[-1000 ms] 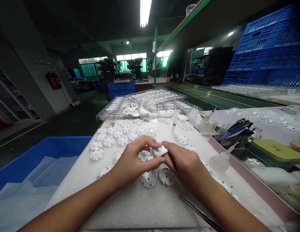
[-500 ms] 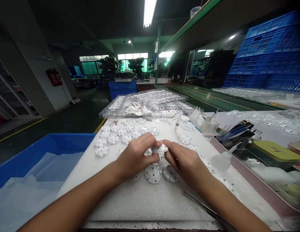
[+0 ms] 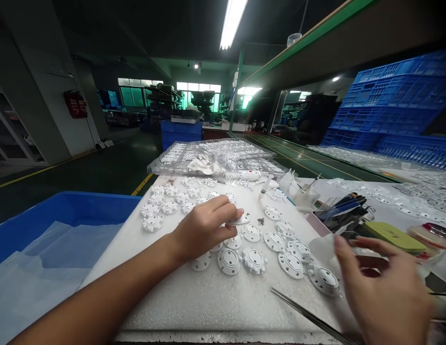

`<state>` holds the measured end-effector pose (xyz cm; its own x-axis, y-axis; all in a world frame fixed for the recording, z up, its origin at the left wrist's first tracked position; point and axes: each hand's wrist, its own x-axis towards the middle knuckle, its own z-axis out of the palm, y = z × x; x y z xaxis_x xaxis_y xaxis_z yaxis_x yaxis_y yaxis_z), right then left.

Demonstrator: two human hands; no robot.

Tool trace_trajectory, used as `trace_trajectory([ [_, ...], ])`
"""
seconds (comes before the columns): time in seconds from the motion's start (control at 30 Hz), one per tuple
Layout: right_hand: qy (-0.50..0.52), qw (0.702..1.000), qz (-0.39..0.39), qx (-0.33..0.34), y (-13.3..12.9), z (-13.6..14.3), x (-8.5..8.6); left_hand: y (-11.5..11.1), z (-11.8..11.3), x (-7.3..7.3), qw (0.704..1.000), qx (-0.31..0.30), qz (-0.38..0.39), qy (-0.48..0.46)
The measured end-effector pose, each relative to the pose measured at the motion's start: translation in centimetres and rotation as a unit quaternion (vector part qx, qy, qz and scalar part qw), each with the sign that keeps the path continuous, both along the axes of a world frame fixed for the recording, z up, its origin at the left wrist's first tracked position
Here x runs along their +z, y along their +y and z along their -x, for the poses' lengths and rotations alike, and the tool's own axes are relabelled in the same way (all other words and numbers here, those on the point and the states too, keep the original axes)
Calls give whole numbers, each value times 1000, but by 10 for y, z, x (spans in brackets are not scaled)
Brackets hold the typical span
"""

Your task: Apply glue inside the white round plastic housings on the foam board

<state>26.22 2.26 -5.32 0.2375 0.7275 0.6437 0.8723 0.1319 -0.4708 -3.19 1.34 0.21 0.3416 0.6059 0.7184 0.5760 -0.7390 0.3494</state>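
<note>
My left hand (image 3: 208, 223) is closed on a small round white disc part (image 3: 240, 220), pinched above the white foam board (image 3: 180, 302). Most of that disc lies behind my fingers. Over at the right, my right hand (image 3: 384, 278) is open, thumb and fingers apart, with nothing visible in it. Its thumb is close to a translucent squeeze bottle (image 3: 324, 247); whether they touch I cannot tell. Several similar white discs with dark holes, such as one disc (image 3: 229, 261), lie on the board. A little heap of tiny dark pieces (image 3: 261, 222) sits among them. Metal tweezers (image 3: 305, 311) rest at the front right.
At the left stands a blue bin (image 3: 100, 206) with translucent sheets. Clear trays (image 3: 161, 165) of white parts lie behind the board. On the right are dark-handled tools (image 3: 343, 211), a yellow-green lidded box (image 3: 393, 235) and stacked blue crates (image 3: 388, 100).
My right hand has left the disc and swung right toward the squeeze bottle, its fingers opening. My left hand still grips the disc. More discs and the dark heap now show.
</note>
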Motion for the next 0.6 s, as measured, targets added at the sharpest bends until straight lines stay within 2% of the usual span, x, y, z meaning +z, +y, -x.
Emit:
trace_trajectory([
  [0.07, -30, 997, 45, -53, 8, 0, 1, -1, 0, 1, 999, -10, 5, -37],
  [0.17, -77, 995, 70, 2, 20, -2, -1, -4, -2, 1, 993, -7, 39, -109],
  [0.27, -17, 996, 83, 29, 20, -5, 0, -4, -4, -1, 977, -6, 126, -173],
  [0.37, 71, 995, 51, 50, 10, 3, 15, 0, -6, -6, 947, -10, 237, -216],
  [0.43, 103, 989, 15, 104, 4, 17, 31, 5, -6, -11, 907, -24, 323, -269],
  [0.53, 123, 967, -30, 223, 5, 48, 55, 12, -6, -14, 812, -58, 429, -391],
  [0.6, 162, 938, -74, 299, 13, 70, 66, 14, -6, -13, 754, -64, 466, -459],
])
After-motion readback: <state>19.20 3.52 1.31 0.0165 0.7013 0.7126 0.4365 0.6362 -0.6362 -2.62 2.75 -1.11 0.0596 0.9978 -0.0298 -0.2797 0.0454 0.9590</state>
